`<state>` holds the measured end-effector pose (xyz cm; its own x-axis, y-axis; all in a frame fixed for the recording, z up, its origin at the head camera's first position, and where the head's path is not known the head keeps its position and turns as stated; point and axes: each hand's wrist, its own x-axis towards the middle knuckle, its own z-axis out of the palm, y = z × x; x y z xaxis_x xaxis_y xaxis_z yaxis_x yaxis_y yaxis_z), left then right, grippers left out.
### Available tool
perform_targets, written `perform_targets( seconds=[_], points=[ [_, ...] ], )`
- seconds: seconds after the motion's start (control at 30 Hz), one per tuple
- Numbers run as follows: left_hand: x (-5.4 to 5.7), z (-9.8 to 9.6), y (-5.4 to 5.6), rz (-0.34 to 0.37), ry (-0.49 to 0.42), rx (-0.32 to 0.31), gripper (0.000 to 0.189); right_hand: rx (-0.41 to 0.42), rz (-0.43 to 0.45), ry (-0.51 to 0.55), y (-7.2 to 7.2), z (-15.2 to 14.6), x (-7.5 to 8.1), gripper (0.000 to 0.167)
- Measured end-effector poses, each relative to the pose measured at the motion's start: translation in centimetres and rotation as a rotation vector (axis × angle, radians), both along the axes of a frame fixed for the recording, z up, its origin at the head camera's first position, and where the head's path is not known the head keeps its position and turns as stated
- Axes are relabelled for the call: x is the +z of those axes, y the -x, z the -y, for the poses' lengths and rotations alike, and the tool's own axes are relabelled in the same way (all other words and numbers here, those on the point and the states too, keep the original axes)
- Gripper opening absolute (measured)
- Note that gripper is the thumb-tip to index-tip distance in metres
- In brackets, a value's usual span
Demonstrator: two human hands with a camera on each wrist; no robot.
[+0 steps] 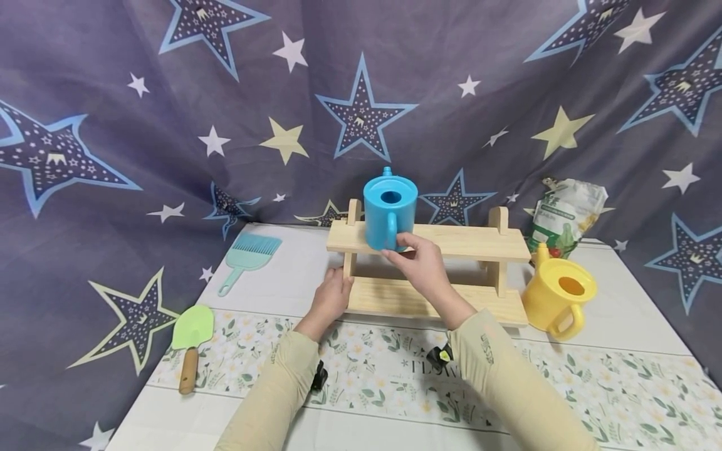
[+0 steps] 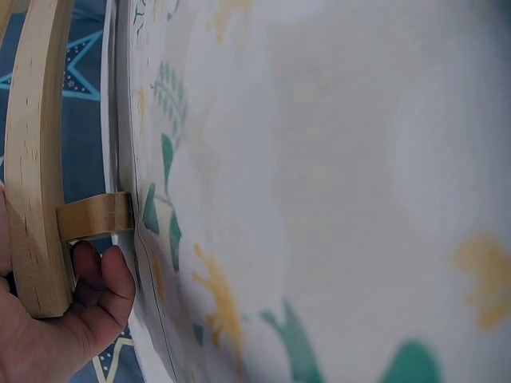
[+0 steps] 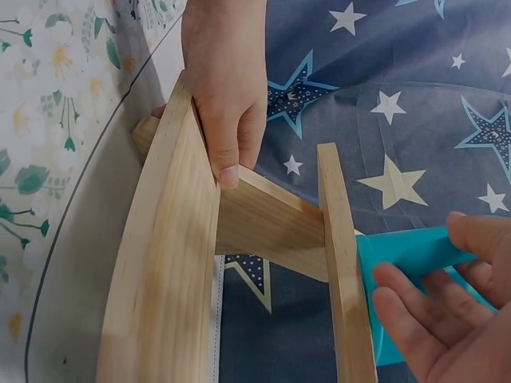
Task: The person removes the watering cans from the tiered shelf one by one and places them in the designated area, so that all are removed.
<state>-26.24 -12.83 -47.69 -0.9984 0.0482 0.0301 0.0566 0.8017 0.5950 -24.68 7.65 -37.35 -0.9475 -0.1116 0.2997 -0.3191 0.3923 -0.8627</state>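
Note:
A two-tier wooden rack stands at the back of the table. My left hand grips the left end of its lower board, the thumb on one face and the curled fingers on the other. A blue watering can is upright at the left part of the upper board, its spout toward the curtain and its handle toward me. My right hand holds the can by the lower part of the handle. In the right wrist view the can's base meets the upper board, and fingers partly hide the can.
Right of the rack stands a yellow watering can, with a printed bag behind it. To the left lie a teal brush and a green trowel with a wooden handle. A star-patterned curtain hangs behind the table.

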Motion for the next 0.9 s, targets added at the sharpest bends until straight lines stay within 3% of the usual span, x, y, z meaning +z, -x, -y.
perform_targets(
  seconds=[0.3, 0.6, 0.9],
  points=[
    [-0.1, 0.0, -0.1, -0.002, -0.006, 0.007, 0.046, -0.016, -0.109, -0.052, -0.6, -0.5, -0.1, 0.016],
    [-0.2, 0.0, -0.1, -0.014, -0.002, 0.004, 0.046, -0.065, -0.198, -0.101, -1.1, -1.6, 0.0, 0.027],
    [-0.3, -0.1, 0.0, -0.009, 0.002, 0.006, 0.047, -0.043, -0.241, -0.122, -1.2, -2.4, -0.3, 0.026]
  ],
)
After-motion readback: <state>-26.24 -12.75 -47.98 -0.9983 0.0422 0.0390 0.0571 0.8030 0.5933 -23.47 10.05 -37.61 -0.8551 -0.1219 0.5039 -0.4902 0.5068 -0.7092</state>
